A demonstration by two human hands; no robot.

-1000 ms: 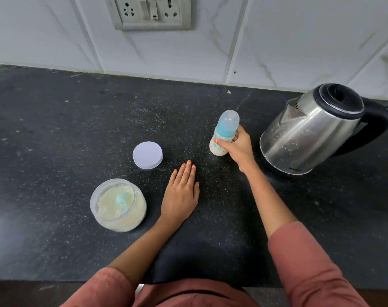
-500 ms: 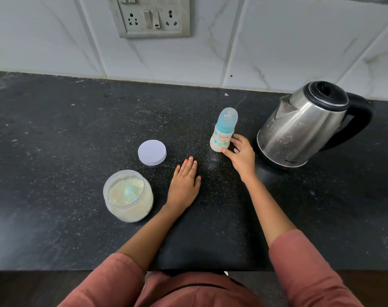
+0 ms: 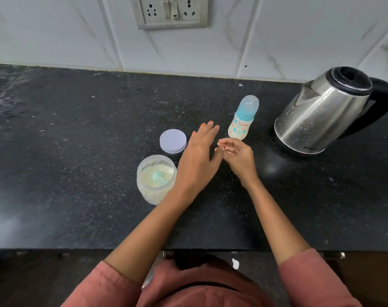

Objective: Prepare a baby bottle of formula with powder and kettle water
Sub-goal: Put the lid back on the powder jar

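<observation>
Nearest the viewer, reddish-pink sleeves (image 3: 104,282) are seen pushed up the forearms, above the front edge of a dark speckled countertop (image 3: 66,165). Farther in, an open clear jar (image 3: 155,178) of pale formula powder is stood on the counter, with a light blue scoop (image 3: 158,175) lying in the powder. The jar's right side is partly covered by the left wrist. The left hand (image 3: 199,158) is held above the counter with its fingers extended and loosely together, nothing being gripped. Just to its right, the right hand (image 3: 238,155) is seen with fingers curled loosely inward, empty, its fingertips close to the left thumb. A round white lid (image 3: 173,141) is laid flat just behind the jar.

Just beyond the right fingertips, the baby bottle (image 3: 241,120) is stood upright and untouched, with pale contents low in its printed body, a teal collar and a clear domed cap. A steel kettle (image 3: 325,116) with a black lid and handle is placed well to its right. Farthest back, a switch-and-socket plate (image 3: 169,11) is mounted on the white marble-patterned wall tiles (image 3: 299,36).
</observation>
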